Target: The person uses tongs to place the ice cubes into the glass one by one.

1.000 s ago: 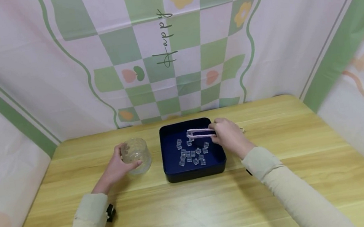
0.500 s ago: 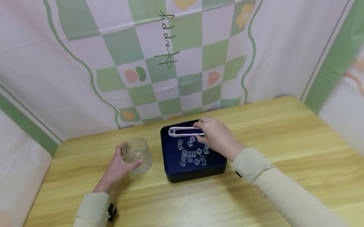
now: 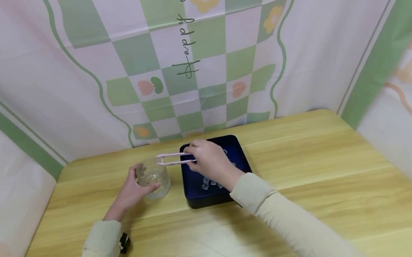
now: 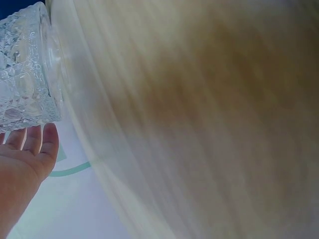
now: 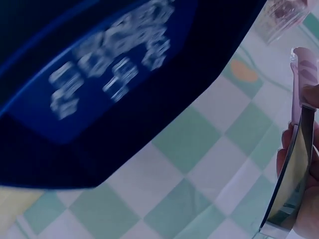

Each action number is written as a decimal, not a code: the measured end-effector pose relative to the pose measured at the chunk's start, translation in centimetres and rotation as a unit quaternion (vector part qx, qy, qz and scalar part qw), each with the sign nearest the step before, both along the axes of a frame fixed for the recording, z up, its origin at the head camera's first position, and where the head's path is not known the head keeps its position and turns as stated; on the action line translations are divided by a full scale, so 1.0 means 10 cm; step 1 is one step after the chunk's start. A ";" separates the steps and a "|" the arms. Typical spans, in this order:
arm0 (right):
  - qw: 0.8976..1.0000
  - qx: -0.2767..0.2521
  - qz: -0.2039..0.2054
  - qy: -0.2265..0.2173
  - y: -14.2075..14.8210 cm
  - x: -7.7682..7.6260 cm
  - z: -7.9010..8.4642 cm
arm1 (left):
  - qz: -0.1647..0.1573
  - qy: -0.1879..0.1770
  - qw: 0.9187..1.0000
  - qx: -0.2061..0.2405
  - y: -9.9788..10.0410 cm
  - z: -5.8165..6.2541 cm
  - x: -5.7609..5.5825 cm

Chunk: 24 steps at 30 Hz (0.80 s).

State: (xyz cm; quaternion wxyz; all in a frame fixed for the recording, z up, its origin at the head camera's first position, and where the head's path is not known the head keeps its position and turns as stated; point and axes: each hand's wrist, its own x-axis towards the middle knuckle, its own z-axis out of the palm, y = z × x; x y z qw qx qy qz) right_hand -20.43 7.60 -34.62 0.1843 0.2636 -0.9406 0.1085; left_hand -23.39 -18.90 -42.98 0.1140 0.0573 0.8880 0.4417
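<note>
My left hand (image 3: 132,190) grips a clear textured glass (image 3: 163,182) standing on the table, thumb on the near side and fingers round the far side. In the left wrist view the fingertips lie against the glass's (image 4: 22,74) patterned wall. My right hand (image 3: 212,162) pinches a pair of tongs (image 3: 174,154) with pink tips and metal arms. The tips hang over the glass's right rim in the head view. A small clear cube (image 5: 293,55) shows at the tongs' tips in the right wrist view. More clear cubes (image 5: 119,79) lie in the dark blue tray (image 3: 200,201), partly hidden by my right hand.
The tray stands just right of the glass on a wood-grain table (image 3: 190,243). Behind the table hangs a green-and-white checkered cloth (image 3: 187,105), with more cloth along both sides. A small black object (image 3: 124,243) shows beside my left sleeve.
My right hand has carried the tongs leftward from over the tray's back right, across the tray to the glass's rim. My left hand and the glass have stayed in place.
</note>
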 end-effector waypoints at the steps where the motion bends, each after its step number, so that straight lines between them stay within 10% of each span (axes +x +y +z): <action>1: 1.000 0.001 0.002 -0.006 -0.04 0.01 0.00 | 0.001 -0.001 1.000 0.000 0.00 0.00 0.00; 24: 0.999 -0.001 -0.007 -0.044 -0.21 0.00 -0.15 | 0.001 0.009 1.000 0.017 0.00 -0.03 -0.01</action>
